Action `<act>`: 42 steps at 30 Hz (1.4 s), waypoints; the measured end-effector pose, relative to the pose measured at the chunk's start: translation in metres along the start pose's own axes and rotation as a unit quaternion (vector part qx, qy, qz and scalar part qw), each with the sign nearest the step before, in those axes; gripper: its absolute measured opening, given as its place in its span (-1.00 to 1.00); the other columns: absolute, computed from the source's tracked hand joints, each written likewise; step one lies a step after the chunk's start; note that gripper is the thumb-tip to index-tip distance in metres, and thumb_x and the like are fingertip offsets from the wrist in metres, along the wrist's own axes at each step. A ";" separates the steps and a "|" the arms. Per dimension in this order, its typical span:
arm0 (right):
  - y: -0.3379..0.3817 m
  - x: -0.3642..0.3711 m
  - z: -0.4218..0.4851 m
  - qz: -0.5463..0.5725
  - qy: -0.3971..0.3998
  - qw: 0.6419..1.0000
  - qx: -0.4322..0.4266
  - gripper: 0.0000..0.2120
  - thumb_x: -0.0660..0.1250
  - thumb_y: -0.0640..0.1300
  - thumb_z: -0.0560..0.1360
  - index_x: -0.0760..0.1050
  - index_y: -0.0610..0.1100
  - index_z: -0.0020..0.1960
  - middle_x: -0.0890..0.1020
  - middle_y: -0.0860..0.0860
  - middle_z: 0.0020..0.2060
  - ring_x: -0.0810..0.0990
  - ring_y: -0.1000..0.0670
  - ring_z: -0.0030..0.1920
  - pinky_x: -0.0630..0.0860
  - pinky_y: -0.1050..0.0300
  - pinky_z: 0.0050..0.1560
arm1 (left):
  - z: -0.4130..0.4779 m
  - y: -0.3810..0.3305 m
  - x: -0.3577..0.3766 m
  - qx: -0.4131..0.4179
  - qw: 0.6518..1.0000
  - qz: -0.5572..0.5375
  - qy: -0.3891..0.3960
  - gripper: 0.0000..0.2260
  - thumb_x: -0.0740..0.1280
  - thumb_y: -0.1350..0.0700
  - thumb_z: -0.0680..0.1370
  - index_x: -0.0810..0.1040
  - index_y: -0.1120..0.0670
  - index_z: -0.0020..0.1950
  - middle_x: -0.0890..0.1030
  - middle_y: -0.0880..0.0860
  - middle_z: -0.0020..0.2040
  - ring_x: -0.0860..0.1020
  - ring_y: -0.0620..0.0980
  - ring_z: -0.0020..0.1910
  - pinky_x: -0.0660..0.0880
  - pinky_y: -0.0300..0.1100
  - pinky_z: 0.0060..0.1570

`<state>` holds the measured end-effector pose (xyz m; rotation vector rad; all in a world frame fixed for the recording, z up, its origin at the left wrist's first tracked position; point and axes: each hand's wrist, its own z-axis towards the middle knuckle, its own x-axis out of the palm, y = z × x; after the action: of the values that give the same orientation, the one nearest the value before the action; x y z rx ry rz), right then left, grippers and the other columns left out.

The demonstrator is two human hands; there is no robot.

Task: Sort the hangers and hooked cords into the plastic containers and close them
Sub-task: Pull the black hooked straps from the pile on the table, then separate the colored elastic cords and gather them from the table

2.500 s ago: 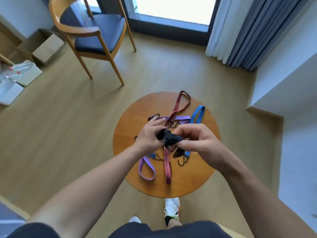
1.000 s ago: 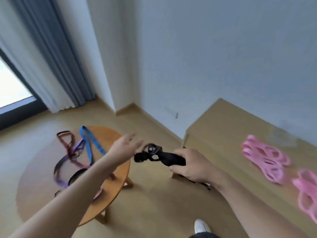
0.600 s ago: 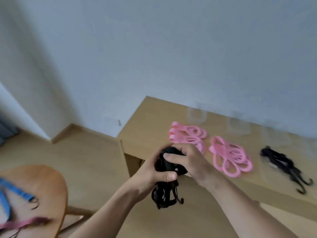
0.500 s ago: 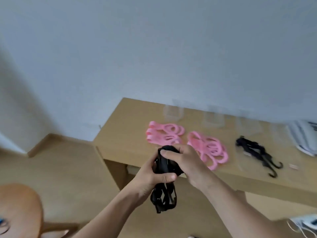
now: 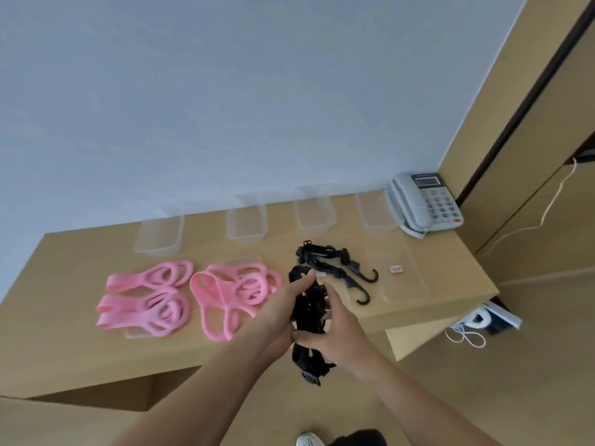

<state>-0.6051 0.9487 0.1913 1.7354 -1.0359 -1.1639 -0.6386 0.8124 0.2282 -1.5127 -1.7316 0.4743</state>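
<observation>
A folded black hooked cord (image 5: 309, 312) is held between both hands over the front edge of the wooden desk (image 5: 80, 349). My left hand (image 5: 280, 312) grips its upper part; my right hand (image 5: 335, 329) pinches its middle from the right. Its lower end dangles below the hands. More black hooked cords (image 5: 335, 268) lie on the desk just beyond. Two piles of pink hangers (image 5: 154, 297) (image 5: 235, 291) lie to the left. Several clear plastic containers (image 5: 159, 235) (image 5: 246, 220) (image 5: 315, 210) stand in a row by the wall.
A clear lid (image 5: 401, 275) lies flat at the desk's right. A grey telephone (image 5: 425, 204) sits in the back right corner. A tall wooden cabinet (image 5: 531, 156) rises to the right. White cable and a device (image 5: 483, 320) lie on the floor.
I have turned from the round table to the desk, carrying the black cord. The desk is now closer, and the hands have moved the cord over its front edge.
</observation>
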 end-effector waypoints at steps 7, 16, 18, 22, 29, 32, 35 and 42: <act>-0.017 -0.041 0.061 -0.088 -0.083 0.992 0.018 -0.50 0.43 -0.15 0.37 0.45 0.19 0.24 0.63 0.20 -0.02 0.62 0.09 0.04 0.56 0.15 -0.02 | 0.035 -0.009 -0.008 0.003 0.994 0.111 0.017 -0.52 0.43 -0.27 0.53 0.64 0.00 0.32 0.59 0.07 0.33 0.55 0.05 0.23 0.59 0.10 0.22; 0.003 -0.039 0.153 -0.454 -0.042 0.888 0.063 -0.22 0.46 0.06 0.46 0.11 -0.07 0.51 0.40 -0.19 0.25 0.48 -0.22 0.17 0.50 -0.06 0.06 | 0.004 0.011 -0.076 0.124 0.903 0.370 -0.181 -0.54 0.38 -0.17 0.60 0.50 -0.08 0.47 0.54 -0.11 0.37 0.51 -0.15 0.30 0.51 -0.20 0.14; 0.007 -0.017 0.146 -0.539 -0.061 0.839 0.050 -0.25 0.40 0.07 0.49 0.10 -0.07 0.54 0.31 -0.20 0.36 0.39 -0.23 0.28 0.44 -0.09 0.19 | -0.010 0.016 -0.095 0.132 0.882 0.401 -0.210 -0.58 0.37 -0.12 0.60 0.50 -0.07 0.45 0.51 -0.09 0.40 0.47 -0.12 0.32 0.44 -0.12 0.29; 0.023 0.057 0.109 -0.478 -0.042 0.868 -0.129 -0.50 0.40 0.12 0.48 0.40 -0.04 0.35 0.48 -0.07 0.23 0.45 -0.17 0.23 0.43 -0.05 0.17 | -0.045 0.032 -0.143 0.143 0.848 0.450 -0.241 -0.57 0.37 -0.10 0.61 0.48 -0.05 0.47 0.47 -0.10 0.42 0.46 -0.11 0.34 0.36 -0.25 0.27; 0.058 0.248 0.043 -0.459 0.168 0.838 -0.242 -0.34 0.34 0.16 0.54 0.25 -0.06 0.54 0.40 -0.03 0.42 0.30 -0.13 0.43 0.32 -0.02 0.40 | -0.151 0.087 -0.271 0.118 0.802 0.484 -0.330 -0.47 0.30 -0.19 0.63 0.36 -0.05 0.57 0.39 -0.05 0.52 0.32 -0.04 0.50 0.18 -0.26 0.45; 0.076 0.332 0.019 -0.470 0.247 0.795 -0.294 -0.33 0.31 0.20 0.54 0.23 -0.02 0.56 0.38 0.01 0.44 0.29 -0.08 0.44 0.31 -0.02 0.41 | -0.210 0.120 -0.335 0.095 0.794 0.453 -0.394 -0.45 0.29 -0.20 0.63 0.34 -0.05 0.58 0.39 -0.02 0.52 0.31 -0.02 0.51 0.19 -0.20 0.49; 0.091 0.417 -0.008 -0.473 0.316 0.747 -0.344 -0.33 0.30 0.21 0.55 0.20 0.03 0.58 0.35 0.06 0.47 0.26 -0.03 0.47 0.28 0.00 0.45 | -0.271 0.158 -0.395 0.057 0.789 0.412 -0.453 -0.45 0.30 -0.19 0.63 0.33 -0.03 0.58 0.38 0.01 0.53 0.30 0.02 0.52 0.21 -0.13 0.51; 0.121 0.590 -0.075 -0.472 0.429 0.635 -0.436 -0.32 0.32 0.20 0.52 0.22 0.04 0.57 0.37 0.07 0.45 0.26 0.00 0.45 0.30 0.05 0.44 | -0.389 0.234 -0.495 -0.018 0.759 0.322 -0.566 -0.45 0.34 -0.16 0.61 0.37 0.00 0.56 0.40 0.01 0.50 0.32 0.04 0.50 0.25 -0.12 0.50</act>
<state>-0.4127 0.3755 0.1419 1.5736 1.0440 -0.8714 -0.1947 0.3134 0.1565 -2.0071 -1.9229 2.0729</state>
